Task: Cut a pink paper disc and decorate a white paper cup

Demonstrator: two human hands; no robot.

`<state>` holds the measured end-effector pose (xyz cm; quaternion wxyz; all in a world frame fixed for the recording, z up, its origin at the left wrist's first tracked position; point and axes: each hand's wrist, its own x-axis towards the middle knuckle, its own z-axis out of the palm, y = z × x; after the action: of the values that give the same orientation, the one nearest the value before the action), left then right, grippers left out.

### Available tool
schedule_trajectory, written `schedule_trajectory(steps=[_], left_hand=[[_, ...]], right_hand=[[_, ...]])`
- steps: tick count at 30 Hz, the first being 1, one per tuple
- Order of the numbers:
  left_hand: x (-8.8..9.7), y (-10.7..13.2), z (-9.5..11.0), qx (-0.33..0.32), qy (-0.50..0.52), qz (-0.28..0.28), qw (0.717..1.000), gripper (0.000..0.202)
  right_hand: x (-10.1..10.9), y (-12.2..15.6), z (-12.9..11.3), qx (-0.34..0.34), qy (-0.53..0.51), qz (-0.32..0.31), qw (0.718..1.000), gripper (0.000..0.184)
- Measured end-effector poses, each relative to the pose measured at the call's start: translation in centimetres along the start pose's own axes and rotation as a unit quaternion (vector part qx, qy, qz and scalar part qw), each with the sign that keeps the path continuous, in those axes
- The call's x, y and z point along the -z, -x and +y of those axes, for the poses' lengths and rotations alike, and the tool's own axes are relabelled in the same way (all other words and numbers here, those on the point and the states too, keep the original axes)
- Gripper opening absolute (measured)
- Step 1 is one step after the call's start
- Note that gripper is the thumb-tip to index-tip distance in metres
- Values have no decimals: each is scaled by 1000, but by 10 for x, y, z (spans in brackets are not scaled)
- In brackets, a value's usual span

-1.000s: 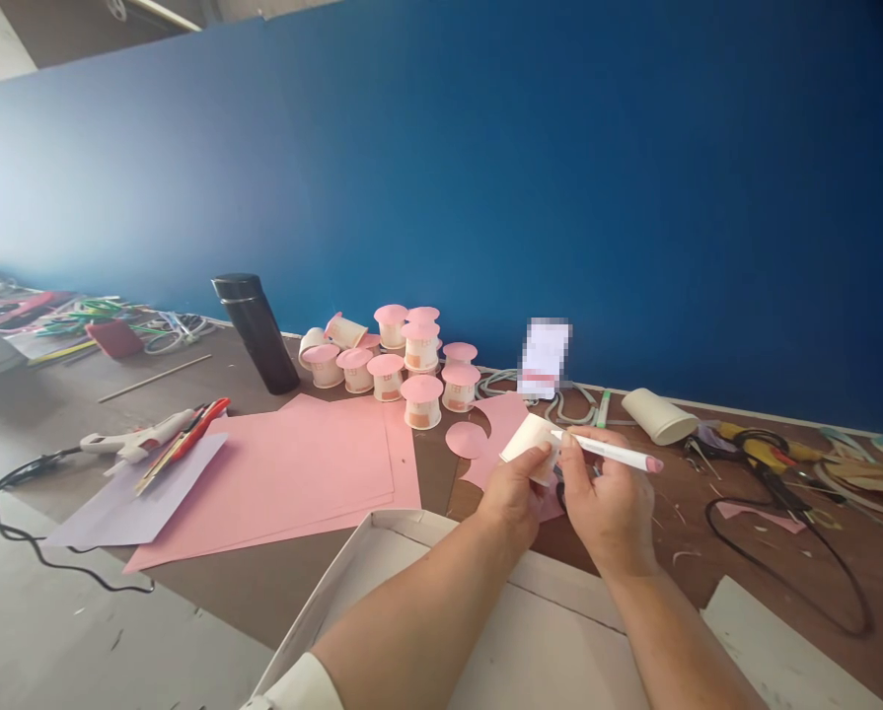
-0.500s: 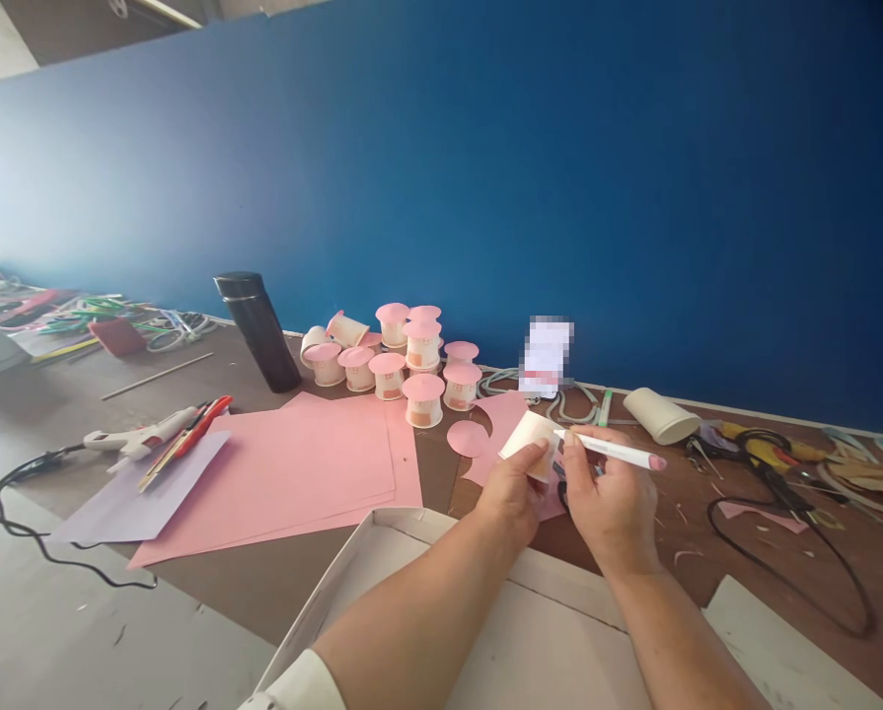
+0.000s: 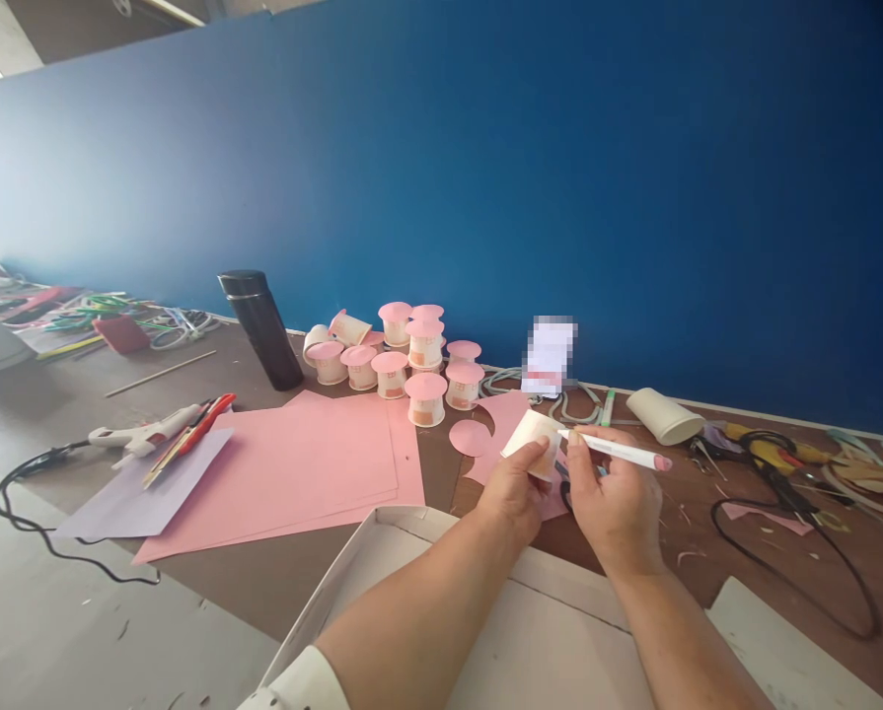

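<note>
My left hand [image 3: 516, 498] is closed around a small white paper cup [image 3: 530, 437], which it holds tilted above the table. In my right hand [image 3: 619, 503] is a white marker pen [image 3: 623, 451] with a pink end; its tip meets or nearly meets the right side of the cup. Behind my hands lie a cut pink sheet [image 3: 504, 409] and a pink paper circle [image 3: 470, 438]. Further left stand several paper cups with pink round tops [image 3: 426, 399], some with windows and doors drawn on them. Part of the cup is hidden by my left fingers.
Large pink sheets [image 3: 300, 463] lie left of a shallow white box [image 3: 401, 520]. A glue gun [image 3: 145, 434] and a red cutter [image 3: 200, 429] rest near a black flask [image 3: 267, 335]. On the right are a loose paper cup [image 3: 663, 416] and a black cable [image 3: 847, 572].
The view has shifted very slightly. Both hands keep their hold on the cup and the marker pen, with almost no visible movement.
</note>
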<state>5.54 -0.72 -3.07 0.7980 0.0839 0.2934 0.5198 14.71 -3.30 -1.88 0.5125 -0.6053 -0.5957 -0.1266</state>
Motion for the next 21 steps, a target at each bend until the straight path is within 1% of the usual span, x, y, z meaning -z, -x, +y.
schedule_trajectory(steps=[5, 12, 21], left_hand=[[0, 1, 1, 6, -3, -1, 1000, 28], [0, 1, 1, 14, 8, -33, 999, 27], [-2, 3, 2, 20, -3, -33, 999, 28]], right_hand=[[0, -1, -1, -2, 7, 1, 1000, 21], [1, -2, -2, 9, 1, 2, 1000, 21], [2, -1, -3, 3, 1, -3, 1000, 22]])
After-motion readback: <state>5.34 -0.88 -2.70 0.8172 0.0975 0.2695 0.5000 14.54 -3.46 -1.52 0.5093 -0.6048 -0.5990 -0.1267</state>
